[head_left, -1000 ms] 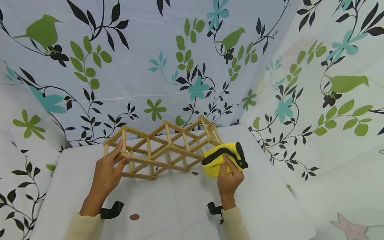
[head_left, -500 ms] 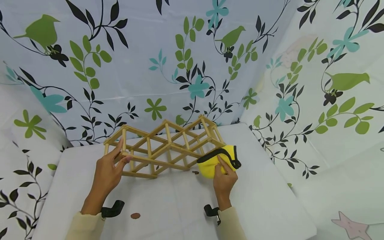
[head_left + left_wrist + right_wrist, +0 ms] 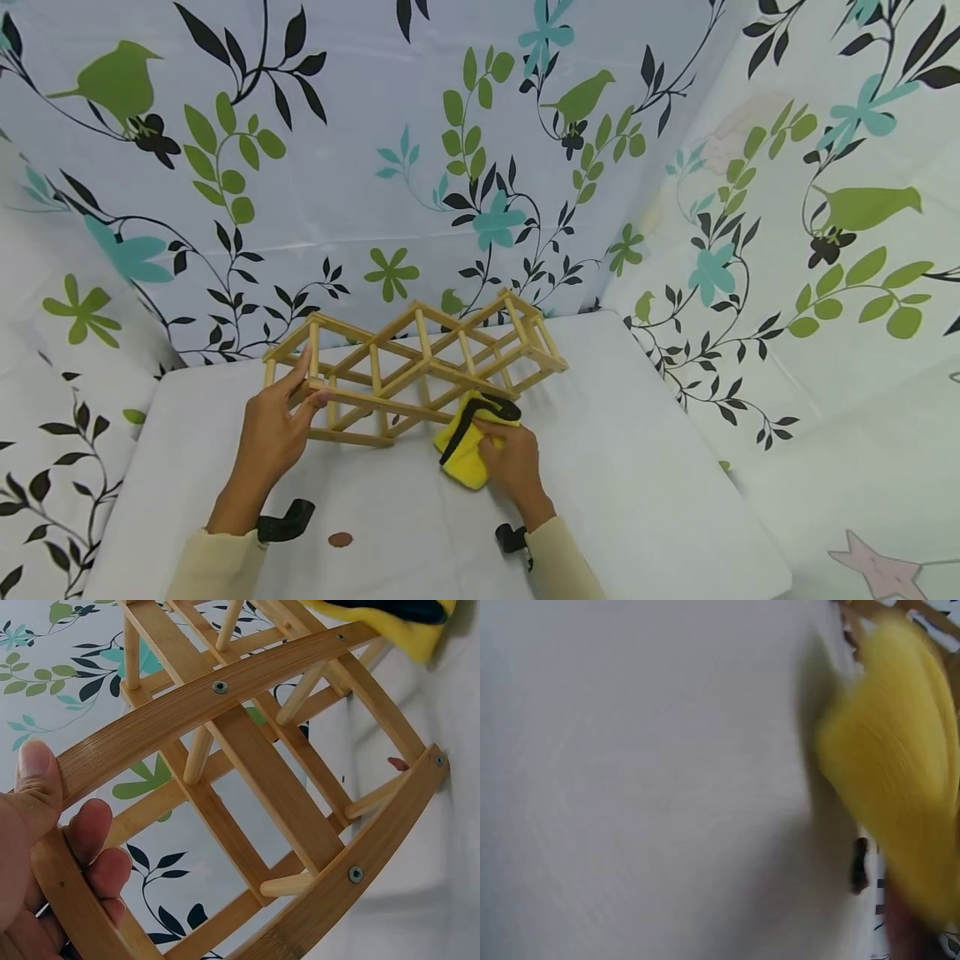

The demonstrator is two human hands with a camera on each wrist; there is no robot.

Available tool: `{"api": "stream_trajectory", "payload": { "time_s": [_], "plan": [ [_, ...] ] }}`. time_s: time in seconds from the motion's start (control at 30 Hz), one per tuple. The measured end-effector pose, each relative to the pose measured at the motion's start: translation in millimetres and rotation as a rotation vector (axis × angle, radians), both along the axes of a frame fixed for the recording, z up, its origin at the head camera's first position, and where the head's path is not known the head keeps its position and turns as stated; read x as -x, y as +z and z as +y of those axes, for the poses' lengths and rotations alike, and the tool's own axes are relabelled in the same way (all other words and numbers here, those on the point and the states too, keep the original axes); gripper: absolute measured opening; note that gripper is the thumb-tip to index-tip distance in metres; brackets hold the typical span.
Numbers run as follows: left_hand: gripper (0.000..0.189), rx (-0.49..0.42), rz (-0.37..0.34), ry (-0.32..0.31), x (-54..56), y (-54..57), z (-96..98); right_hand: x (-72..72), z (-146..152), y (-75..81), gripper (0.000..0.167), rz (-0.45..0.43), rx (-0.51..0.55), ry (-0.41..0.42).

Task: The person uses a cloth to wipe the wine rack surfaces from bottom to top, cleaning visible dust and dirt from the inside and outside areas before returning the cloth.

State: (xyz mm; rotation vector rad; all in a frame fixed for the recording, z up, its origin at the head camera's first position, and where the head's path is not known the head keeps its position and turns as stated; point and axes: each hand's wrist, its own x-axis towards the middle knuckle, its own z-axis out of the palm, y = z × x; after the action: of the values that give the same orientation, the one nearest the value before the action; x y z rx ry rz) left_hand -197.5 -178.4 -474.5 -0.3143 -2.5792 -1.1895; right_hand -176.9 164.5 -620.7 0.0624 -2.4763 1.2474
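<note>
A two-tier wooden wine rack point(image 3: 427, 367) with wavy slats and dowel posts stands near the table's far edge. At its left end my left hand point(image 3: 273, 429) holds it. In the left wrist view the thumb point(image 3: 37, 776) lies over the end of one curved slat point(image 3: 142, 724), fingers curled beneath. My right hand point(image 3: 513, 462) pinches a yellow cloth point(image 3: 467, 458) with black trim, at the rack's lower front rail, right of the middle. That cloth point(image 3: 892, 757) is blurred in the right wrist view and covers most of the fingers.
The rack stands on a white-covered table point(image 3: 637, 500). Near the front lies a flat brown oval patch point(image 3: 340, 540). A leaf-and-bird patterned curtain point(image 3: 322, 208) rises right behind the table, and more of it hangs at both sides.
My right hand has moved the yellow cloth left and toward me, from the rack's right end to its lower front rail. The left hand and the rack have stayed nearly in place.
</note>
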Motion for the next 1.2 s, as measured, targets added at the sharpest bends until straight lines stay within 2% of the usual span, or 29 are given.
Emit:
{"api": "stream_trajectory", "payload": {
  "time_s": [0.07,0.13,0.17,0.2,0.27,0.33,0.37,0.43,0.5,0.57,0.63,0.67,0.73,0.8,0.87,0.97,1.07,1.13,1.2],
  "plan": [
    [0.077,-0.005,-0.010,-0.013,1.0,-1.4,2.2,0.7,-1.5,-3.8,0.031,-0.007,-0.070,-0.172],
    [0.077,-0.013,-0.020,-0.029,2.3,-2.3,4.7,-3.6,-6.5,-4.2,0.028,0.003,-0.050,-0.274],
    [0.077,-0.015,-0.022,-0.033,2.9,-2.6,5.7,-7.2,-10.5,-2.9,0.028,0.023,-0.033,-0.271],
    [0.077,-0.016,-0.023,-0.035,3.3,-2.7,6.2,-10.8,-15.7,-0.6,0.028,0.045,-0.007,-0.233],
    [0.077,-0.014,-0.023,-0.027,3.3,-2.1,6.1,-15.3,-27.3,5.9,0.030,0.084,0.052,-0.093],
    [0.077,-0.014,-0.021,-0.018,2.8,-1.2,4.6,-13.9,-37.0,9.8,0.032,0.099,0.085,0.038],
    [0.077,-0.013,-0.021,-0.014,2.4,-0.6,3.7,-11.0,-39.8,9.8,0.033,0.090,0.091,0.072],
    [0.077,-0.015,-0.028,-0.007,1.3,0.5,1.6,-2.8,-39.8,6.2,0.033,0.057,0.069,0.040],
    [0.077,-0.021,-0.036,-0.011,0.5,0.6,-0.1,1.6,-31.5,-0.4,0.031,-0.013,0.050,-0.077],
    [0.077,-0.022,-0.045,-0.018,-0.5,0.5,-1.4,-0.3,-18.1,-3.9,0.028,-0.103,0.051,-0.184],
    [0.077,-0.024,-0.044,-0.019,-1.2,0.2,-3.2,-8.4,-3.5,0.1,0.026,-0.164,0.074,-0.214],
    [0.077,-0.025,-0.042,-0.018,-1.3,0.2,-4.4,-13.4,3.5,5.5,0.027,-0.171,0.086,-0.195],
    [0.077,-0.024,-0.035,-0.008,-1.3,0.7,-6.9,-21.9,16.8,21.9,0.029,-0.135,0.135,-0.105],
    [0.077,-0.027,-0.027,-0.002,-0.9,1.1,-9.3,-27.2,30.2,45.5,0.031,-0.061,0.223,0.014],
    [0.076,-0.031,-0.023,-0.004,-0.2,1.2,-10.8,-26.4,45.0,73.1,0.026,0.022,0.325,0.110],
    [0.076,-0.035,-0.021,-0.005,0.6,0.8,-11.5,-14.0,68.4,115.8,0.015,0.075,0.436,0.178],
    [0.075,-0.030,-0.023,0.001,1.0,0.3,-11.3,3.1,89.4,152.8,0.017,0.060,0.464,0.193],
    [0.075,-0.029,-0.023,-0.001,1.4,0.5,-10.7,14.4,101.0,170.1,0.022,0.031,0.459,0.204],
    [0.075,-0.027,-0.019,-0.003,2.0,0.9,-10.3,26.1,111.2,179.0,0.026,-0.023,0.438,0.227]
  ]
}}
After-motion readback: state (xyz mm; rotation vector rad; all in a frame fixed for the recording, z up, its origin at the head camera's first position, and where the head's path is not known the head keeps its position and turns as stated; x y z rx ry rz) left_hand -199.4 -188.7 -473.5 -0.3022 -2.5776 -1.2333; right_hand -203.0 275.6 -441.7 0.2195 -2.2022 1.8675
